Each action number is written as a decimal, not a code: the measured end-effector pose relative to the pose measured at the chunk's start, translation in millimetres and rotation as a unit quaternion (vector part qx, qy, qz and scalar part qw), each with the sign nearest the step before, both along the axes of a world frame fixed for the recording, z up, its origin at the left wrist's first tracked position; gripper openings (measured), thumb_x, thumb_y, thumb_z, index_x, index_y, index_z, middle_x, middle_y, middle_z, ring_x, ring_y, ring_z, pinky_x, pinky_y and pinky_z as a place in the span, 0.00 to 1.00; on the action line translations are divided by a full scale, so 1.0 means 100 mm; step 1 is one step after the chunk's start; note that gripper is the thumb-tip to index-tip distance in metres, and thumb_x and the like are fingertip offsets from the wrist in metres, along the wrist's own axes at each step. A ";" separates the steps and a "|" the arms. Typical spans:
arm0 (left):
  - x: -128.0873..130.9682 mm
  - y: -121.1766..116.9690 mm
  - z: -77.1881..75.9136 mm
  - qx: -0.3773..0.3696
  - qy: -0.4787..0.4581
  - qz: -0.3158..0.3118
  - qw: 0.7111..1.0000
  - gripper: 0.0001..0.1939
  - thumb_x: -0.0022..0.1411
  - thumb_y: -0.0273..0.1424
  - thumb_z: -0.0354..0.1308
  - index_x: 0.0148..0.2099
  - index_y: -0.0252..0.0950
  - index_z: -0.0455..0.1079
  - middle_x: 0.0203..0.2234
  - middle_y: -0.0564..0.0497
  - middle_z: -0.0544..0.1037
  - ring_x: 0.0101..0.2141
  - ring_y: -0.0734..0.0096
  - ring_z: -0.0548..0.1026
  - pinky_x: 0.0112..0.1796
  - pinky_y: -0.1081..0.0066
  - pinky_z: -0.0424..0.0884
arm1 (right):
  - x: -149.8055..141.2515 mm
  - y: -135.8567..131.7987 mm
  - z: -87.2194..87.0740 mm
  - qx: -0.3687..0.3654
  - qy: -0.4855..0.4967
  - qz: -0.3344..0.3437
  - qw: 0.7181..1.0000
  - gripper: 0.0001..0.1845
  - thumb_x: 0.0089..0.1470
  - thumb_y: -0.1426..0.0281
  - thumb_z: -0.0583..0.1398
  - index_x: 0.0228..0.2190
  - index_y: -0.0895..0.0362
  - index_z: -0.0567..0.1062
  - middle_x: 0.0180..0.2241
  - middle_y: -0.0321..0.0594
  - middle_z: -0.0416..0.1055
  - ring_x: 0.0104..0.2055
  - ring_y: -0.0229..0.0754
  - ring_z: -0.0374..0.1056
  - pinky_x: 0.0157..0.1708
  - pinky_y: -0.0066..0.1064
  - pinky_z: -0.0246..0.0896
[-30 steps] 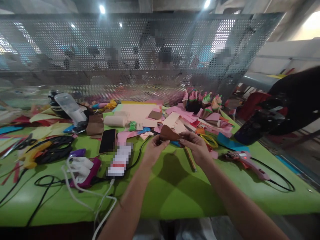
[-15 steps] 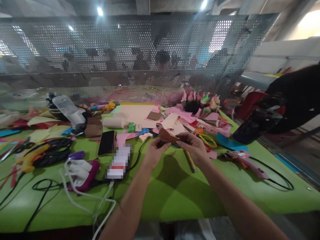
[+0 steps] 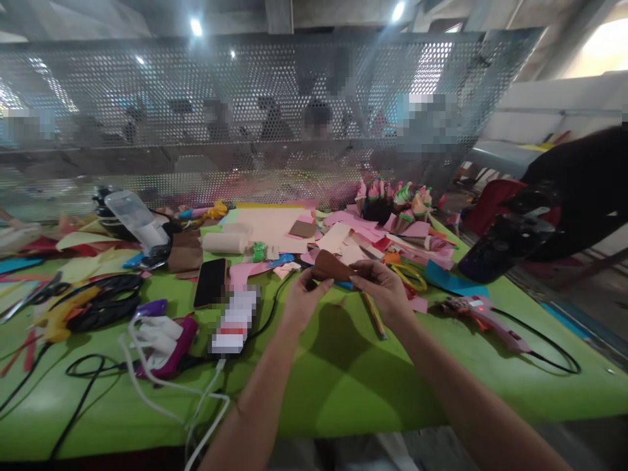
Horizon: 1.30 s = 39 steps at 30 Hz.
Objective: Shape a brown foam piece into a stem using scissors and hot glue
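My left hand [image 3: 303, 298] and my right hand [image 3: 383, 288] are raised over the green table [image 3: 343, 386], both pinching a small brown foam piece [image 3: 330, 265] between them. The brown piece is curved, almost rolled, and sits between the fingertips of both hands. A pencil-like stick [image 3: 373, 315] lies on the table just below my right hand. A pink glue gun [image 3: 478, 314] with a black cord lies to the right of my right hand.
Pink and cream paper sheets [image 3: 275, 226] and finished paper flowers [image 3: 392, 199] fill the back. A black phone [image 3: 210, 282], a white roll [image 3: 224, 243], a clear bottle [image 3: 140, 219], scissors [image 3: 105, 297] and cables lie left. Another person's dark sleeve [image 3: 564, 196] is at right. A perforated metal screen [image 3: 245, 118] stands behind.
Both hands stay on the brown piece and have shifted it slightly, curling it a little more between the fingertips. The view has tilted a little.
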<state>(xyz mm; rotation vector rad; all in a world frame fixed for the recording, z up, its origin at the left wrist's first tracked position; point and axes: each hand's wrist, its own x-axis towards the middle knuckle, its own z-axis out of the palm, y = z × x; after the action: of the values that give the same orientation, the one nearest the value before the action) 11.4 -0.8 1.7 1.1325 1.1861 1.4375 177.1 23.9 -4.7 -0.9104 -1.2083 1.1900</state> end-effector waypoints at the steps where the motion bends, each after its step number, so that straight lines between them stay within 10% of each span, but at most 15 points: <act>1: 0.00 0.00 0.00 -0.001 0.005 -0.001 1.000 0.14 0.45 0.39 0.69 0.27 0.35 0.70 0.19 0.58 0.66 0.22 0.79 0.59 0.25 0.74 0.54 | 0.00 0.00 0.00 0.001 0.004 0.003 1.000 0.14 0.39 0.64 0.71 0.31 0.53 0.79 0.23 0.33 0.71 0.25 0.37 0.64 0.27 0.31 0.59; 24: -0.02 -0.01 0.00 -0.085 -0.115 -0.009 0.990 0.13 0.41 0.36 0.68 0.27 0.35 0.71 0.21 0.53 0.75 0.24 0.77 0.68 0.25 0.75 0.59 | 0.05 0.06 -0.10 0.031 -0.028 0.057 0.998 0.13 0.40 0.66 0.72 0.33 0.52 0.83 0.33 0.38 0.81 0.36 0.43 0.74 0.39 0.35 0.67; 39: -0.01 0.02 -0.02 0.028 -0.065 -0.010 0.997 0.20 0.47 0.34 0.69 0.45 0.38 0.73 0.34 0.52 0.78 0.31 0.75 0.70 0.32 0.73 0.64 | 0.00 0.02 -0.08 -0.066 -0.007 0.127 0.990 0.24 0.34 0.65 0.74 0.37 0.54 0.77 0.26 0.34 0.75 0.27 0.39 0.68 0.29 0.33 0.68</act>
<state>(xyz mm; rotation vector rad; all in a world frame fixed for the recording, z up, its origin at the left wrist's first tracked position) 10.0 1.4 -0.6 1.0691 1.0473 1.5141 176.9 26.1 -12.9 -0.8809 -1.2964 1.4835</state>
